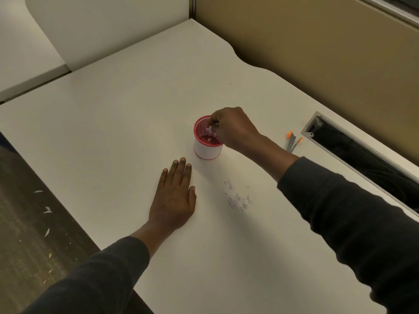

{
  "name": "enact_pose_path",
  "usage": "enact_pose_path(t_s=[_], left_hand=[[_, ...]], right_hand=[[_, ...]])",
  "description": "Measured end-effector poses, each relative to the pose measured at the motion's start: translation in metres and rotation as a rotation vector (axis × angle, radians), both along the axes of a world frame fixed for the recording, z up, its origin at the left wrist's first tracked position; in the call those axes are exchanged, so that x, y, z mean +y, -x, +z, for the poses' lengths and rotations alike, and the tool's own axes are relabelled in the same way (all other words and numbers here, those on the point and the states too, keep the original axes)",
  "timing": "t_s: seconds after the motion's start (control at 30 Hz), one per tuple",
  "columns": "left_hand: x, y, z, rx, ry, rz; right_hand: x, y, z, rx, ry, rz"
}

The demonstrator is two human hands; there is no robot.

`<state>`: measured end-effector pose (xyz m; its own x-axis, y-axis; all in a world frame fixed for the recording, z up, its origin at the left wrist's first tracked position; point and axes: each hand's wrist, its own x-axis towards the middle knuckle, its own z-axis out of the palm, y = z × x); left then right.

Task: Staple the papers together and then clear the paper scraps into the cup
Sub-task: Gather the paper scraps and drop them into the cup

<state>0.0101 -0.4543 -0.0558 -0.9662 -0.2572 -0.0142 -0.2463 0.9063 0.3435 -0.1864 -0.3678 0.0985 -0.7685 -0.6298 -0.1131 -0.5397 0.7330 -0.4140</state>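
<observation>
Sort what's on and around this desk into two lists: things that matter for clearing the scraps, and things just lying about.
Belongs to the job:
- red cup
- paper scraps on the desk
- right hand over the cup, fingers pinched on scraps
- left hand flat on the desk

Just lying about:
- orange-tipped metal tool
- cable slot
- paper bits on the floor

Desk [113,109]: upper left and centre of frame bare, wide passage there. Cup [207,143] stands mid-frame; right hand [235,130] sits over its mouth, forearm blocking the approach from lower right. Left hand [173,196] lies flat just below-left of cup, narrow gap between fingertips and cup base. Scrap patch [238,198] lower centre, between the two arms. Stapler [292,142] and open cable slot [362,159] crowd the right edge. Partition wall [317,53] closes the upper right.
</observation>
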Motion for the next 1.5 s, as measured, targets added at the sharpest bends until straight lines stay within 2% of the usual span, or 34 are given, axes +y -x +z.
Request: enact_pose_path(t_s=[0.1,0.37,0.6,0.93,1.27,1.5], left_hand=[[-0.001,0.000,-0.001,0.013,0.003,-0.002],[0.000,0.000,0.001,-0.004,-0.004,0.001],[0.000,0.000,0.003,-0.010,-0.011,0.004],[0.000,0.000,0.003,-0.001,-0.018,0.003],[-0.001,-0.001,0.000,-0.001,0.000,-0.005],[-0.001,0.000,-0.001,-0.002,-0.001,-0.002]], right_hand=[[-0.006,0.000,0.003,0.026,-0.119,0.092],[-0.012,0.001,0.007,0.130,-0.111,0.123],[-0.011,-0.002,0.006,0.134,-0.125,0.147],[0.000,0.000,0.010,0.066,-0.044,0.134],[0.004,0.005,0.010,-0.122,0.093,0.048],[0.003,0.007,0.005,-0.094,0.142,0.039]])
